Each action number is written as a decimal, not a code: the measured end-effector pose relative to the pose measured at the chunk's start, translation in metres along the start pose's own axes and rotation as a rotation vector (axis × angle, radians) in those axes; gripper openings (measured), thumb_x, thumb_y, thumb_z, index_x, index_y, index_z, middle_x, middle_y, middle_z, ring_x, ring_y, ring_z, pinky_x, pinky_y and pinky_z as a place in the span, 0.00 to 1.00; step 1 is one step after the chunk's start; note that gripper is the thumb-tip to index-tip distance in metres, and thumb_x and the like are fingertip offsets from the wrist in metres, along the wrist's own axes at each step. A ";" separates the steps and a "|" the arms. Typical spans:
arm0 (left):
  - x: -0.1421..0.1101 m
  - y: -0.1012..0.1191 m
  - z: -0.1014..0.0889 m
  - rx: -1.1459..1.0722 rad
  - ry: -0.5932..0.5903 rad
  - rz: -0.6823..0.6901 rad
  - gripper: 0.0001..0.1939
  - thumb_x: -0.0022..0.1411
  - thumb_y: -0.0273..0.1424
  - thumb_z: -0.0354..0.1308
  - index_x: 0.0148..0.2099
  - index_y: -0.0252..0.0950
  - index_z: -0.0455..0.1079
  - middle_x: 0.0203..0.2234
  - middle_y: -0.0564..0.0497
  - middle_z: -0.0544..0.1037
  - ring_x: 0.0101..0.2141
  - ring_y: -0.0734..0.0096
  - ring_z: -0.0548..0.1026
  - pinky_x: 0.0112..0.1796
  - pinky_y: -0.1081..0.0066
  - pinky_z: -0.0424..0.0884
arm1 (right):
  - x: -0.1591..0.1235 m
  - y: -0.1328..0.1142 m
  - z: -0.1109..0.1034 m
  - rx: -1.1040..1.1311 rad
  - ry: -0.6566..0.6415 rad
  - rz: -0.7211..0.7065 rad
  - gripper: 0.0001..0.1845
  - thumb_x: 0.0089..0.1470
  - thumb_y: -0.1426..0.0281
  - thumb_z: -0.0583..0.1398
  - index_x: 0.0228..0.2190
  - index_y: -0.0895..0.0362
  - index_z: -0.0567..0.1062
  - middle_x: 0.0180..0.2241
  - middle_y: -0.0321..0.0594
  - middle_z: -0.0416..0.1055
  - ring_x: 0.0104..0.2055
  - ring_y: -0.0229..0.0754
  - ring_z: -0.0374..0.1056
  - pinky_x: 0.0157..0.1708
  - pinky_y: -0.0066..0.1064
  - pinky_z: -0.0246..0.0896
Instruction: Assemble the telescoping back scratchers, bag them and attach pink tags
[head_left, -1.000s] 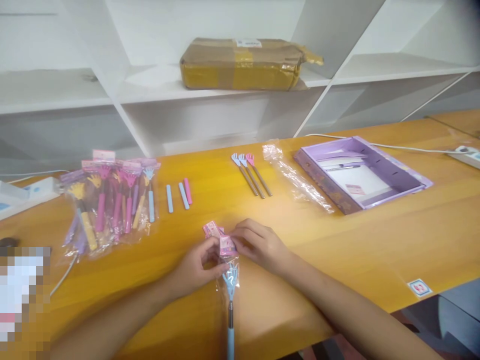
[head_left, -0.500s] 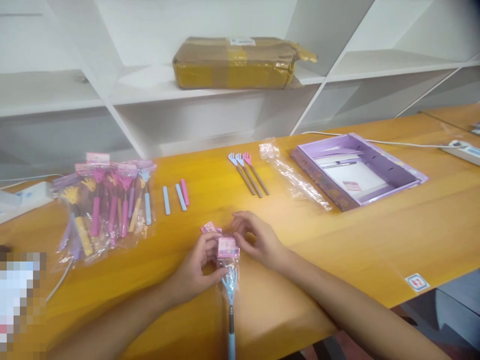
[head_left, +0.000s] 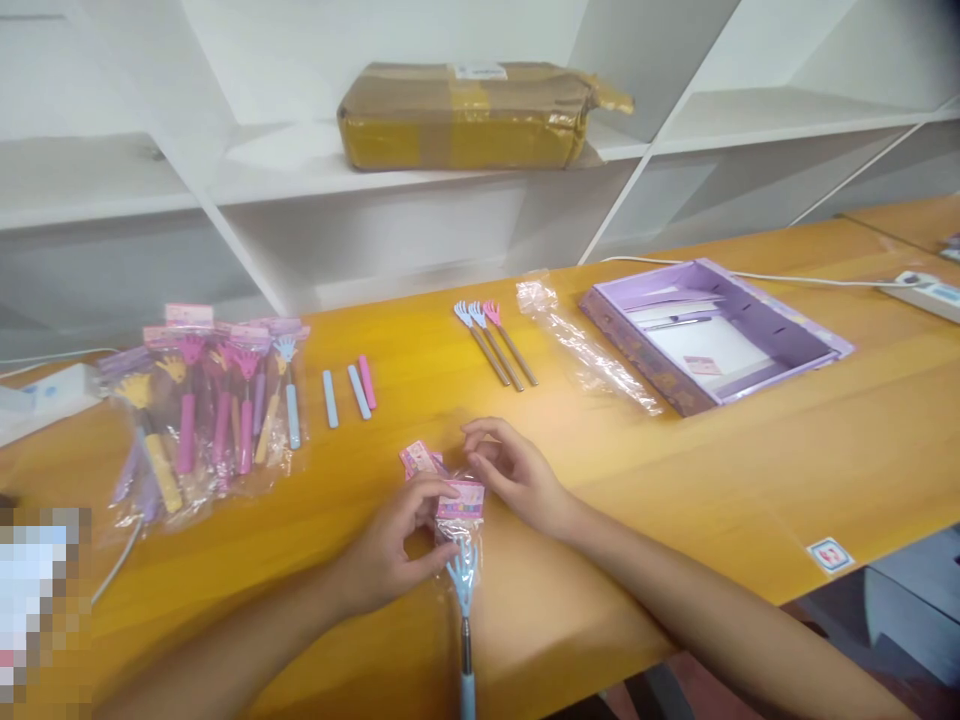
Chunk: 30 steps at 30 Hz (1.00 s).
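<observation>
White shelving backs an orange table (head_left: 750, 480). At table centre, the left hand (head_left: 394, 545) pinches the pink header card (head_left: 460, 499) of a bagged blue back scratcher (head_left: 463, 610), fingers curled; at its 2 o'clock the right hand (head_left: 514, 475) hovers half-curled, holding nothing.

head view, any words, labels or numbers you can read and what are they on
No text can be read.
Pink header card on the packet in the left hand: print blurred.
White label on the brown parcel: too small.
Sticker on the table: red mark, unreadable.
Small card in the purple box: too small.
</observation>
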<state>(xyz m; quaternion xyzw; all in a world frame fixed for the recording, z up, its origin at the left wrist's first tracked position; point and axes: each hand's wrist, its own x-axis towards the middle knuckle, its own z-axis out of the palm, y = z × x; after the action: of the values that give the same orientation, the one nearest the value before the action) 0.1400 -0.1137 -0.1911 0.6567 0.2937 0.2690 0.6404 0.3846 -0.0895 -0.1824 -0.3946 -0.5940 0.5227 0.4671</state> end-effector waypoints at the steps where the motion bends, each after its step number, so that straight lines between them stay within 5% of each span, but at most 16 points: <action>1: 0.000 0.002 0.000 0.003 0.000 -0.007 0.27 0.71 0.31 0.64 0.68 0.46 0.62 0.63 0.41 0.70 0.57 0.58 0.76 0.59 0.55 0.73 | 0.000 0.000 0.000 -0.002 0.000 0.000 0.16 0.71 0.58 0.61 0.54 0.52 0.70 0.42 0.39 0.69 0.34 0.36 0.68 0.32 0.29 0.65; 6: 0.000 0.006 0.002 -0.032 0.015 -0.070 0.36 0.70 0.32 0.65 0.75 0.47 0.56 0.65 0.39 0.70 0.57 0.56 0.77 0.61 0.52 0.73 | -0.001 -0.002 -0.003 -0.091 -0.003 -0.067 0.15 0.74 0.59 0.57 0.56 0.51 0.69 0.43 0.40 0.69 0.34 0.37 0.68 0.33 0.31 0.68; 11: -0.001 0.007 0.001 -0.030 0.025 -0.079 0.39 0.71 0.32 0.65 0.77 0.50 0.53 0.70 0.38 0.64 0.59 0.54 0.77 0.61 0.51 0.73 | -0.003 -0.015 -0.013 -0.400 0.053 -0.321 0.07 0.70 0.67 0.60 0.49 0.51 0.69 0.44 0.44 0.67 0.40 0.43 0.69 0.38 0.38 0.72; 15: -0.002 0.006 0.001 -0.029 0.013 -0.084 0.40 0.71 0.33 0.65 0.77 0.49 0.51 0.67 0.37 0.69 0.59 0.52 0.77 0.61 0.51 0.73 | -0.004 -0.026 -0.018 -0.583 -0.066 -0.467 0.05 0.66 0.72 0.61 0.44 0.52 0.74 0.45 0.46 0.65 0.48 0.49 0.66 0.46 0.44 0.72; 20: -0.003 0.004 0.001 0.027 0.040 -0.068 0.39 0.69 0.32 0.66 0.76 0.51 0.54 0.72 0.39 0.61 0.60 0.54 0.76 0.63 0.51 0.72 | -0.002 -0.026 -0.018 -0.512 -0.161 -0.385 0.06 0.65 0.73 0.63 0.43 0.53 0.77 0.48 0.46 0.63 0.52 0.48 0.66 0.52 0.45 0.70; 26: -0.002 0.002 0.003 -0.025 0.023 -0.069 0.39 0.70 0.31 0.66 0.76 0.48 0.53 0.66 0.38 0.71 0.61 0.52 0.75 0.61 0.51 0.73 | -0.001 -0.027 -0.018 -0.364 -0.247 -0.305 0.04 0.64 0.73 0.64 0.42 0.53 0.77 0.48 0.46 0.64 0.51 0.47 0.67 0.52 0.44 0.71; 30: -0.002 0.001 0.004 -0.028 0.036 -0.035 0.38 0.70 0.31 0.65 0.76 0.49 0.56 0.68 0.39 0.68 0.63 0.51 0.73 0.63 0.51 0.71 | -0.001 -0.029 -0.018 -0.319 -0.270 -0.273 0.02 0.68 0.69 0.63 0.42 0.53 0.78 0.47 0.46 0.65 0.51 0.48 0.66 0.53 0.44 0.70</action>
<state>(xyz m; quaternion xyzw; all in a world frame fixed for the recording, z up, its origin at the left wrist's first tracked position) 0.1418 -0.1181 -0.1906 0.6376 0.3128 0.2734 0.6487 0.4033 -0.0900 -0.1540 -0.3060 -0.7738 0.4023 0.3817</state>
